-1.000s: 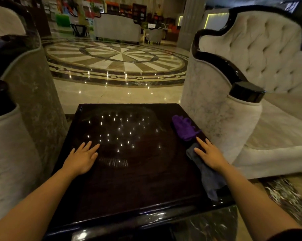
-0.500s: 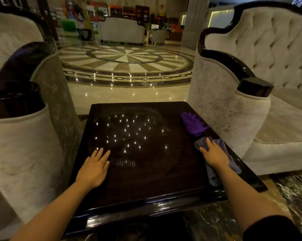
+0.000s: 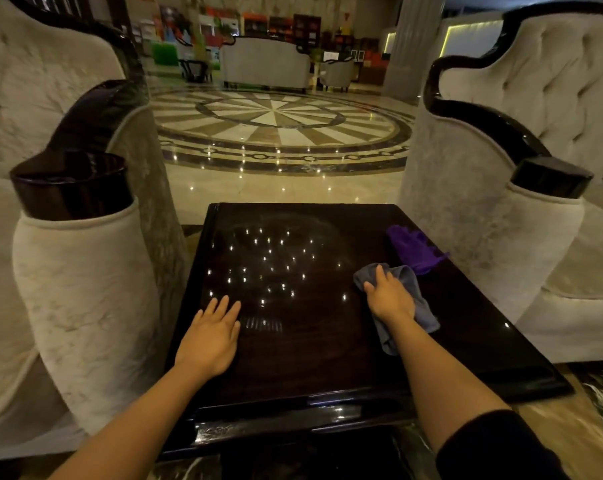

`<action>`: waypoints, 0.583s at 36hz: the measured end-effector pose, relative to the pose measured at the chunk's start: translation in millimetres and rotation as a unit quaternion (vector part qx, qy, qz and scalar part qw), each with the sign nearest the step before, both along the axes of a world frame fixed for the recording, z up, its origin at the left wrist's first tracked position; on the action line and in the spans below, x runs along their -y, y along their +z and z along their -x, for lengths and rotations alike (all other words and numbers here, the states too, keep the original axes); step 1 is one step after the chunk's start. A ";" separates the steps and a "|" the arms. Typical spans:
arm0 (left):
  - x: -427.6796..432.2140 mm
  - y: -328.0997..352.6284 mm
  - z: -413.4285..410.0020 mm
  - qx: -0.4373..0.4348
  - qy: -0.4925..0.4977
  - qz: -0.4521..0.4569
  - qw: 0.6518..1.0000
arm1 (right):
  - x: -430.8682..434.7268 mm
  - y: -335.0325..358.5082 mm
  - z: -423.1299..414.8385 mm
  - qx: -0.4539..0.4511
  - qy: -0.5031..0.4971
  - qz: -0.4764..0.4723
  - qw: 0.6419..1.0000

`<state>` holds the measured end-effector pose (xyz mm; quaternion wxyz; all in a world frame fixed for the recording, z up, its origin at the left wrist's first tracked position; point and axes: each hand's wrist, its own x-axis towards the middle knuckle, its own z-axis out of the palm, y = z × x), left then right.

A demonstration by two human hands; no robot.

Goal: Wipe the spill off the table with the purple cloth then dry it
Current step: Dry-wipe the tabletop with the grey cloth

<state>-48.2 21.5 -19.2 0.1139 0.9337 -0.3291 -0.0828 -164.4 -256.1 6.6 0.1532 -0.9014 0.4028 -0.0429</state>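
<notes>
A dark glossy table [image 3: 310,358] stands in front of me, with faint wiping smears and light reflections on its far half. The purple cloth [image 3: 414,249] lies crumpled near the table's right edge, untouched. Just in front of it lies a grey cloth [image 3: 416,296]. My right hand [image 3: 388,297] presses flat on top of that grey cloth, fingers pointing away from me. My left hand [image 3: 213,336] rests flat on the bare tabletop at the left, fingers apart, holding nothing.
A pale upholstered sofa arm [image 3: 85,289] with a dark cap stands close on the left. Another sofa arm [image 3: 494,244] flanks the table's right side. Beyond the table lies a polished marble floor [image 3: 279,123] with a round pattern.
My right hand has slid the grey cloth leftward and away from the table's right edge toward the middle. My left hand stays flat on the table. The view has shifted.
</notes>
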 end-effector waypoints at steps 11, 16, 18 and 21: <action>-0.5 -4.5 0.7 0.016 -0.001 0.009 1.000 | -38.5 -4.1 -60.0 0.016 0.139 -0.024 0.990; 0.0 -2.7 2.6 0.007 -0.001 0.011 1.000 | -59.6 -8.7 -72.0 0.007 0.222 -0.040 0.974; 0.4 -1.4 3.4 0.012 -0.002 0.008 1.000 | -66.5 -9.1 -71.0 0.003 0.247 -0.042 0.968; 0.8 -0.2 4.7 0.017 -0.001 0.005 1.000 | -80.0 -7.3 -64.4 0.001 0.290 -0.037 0.956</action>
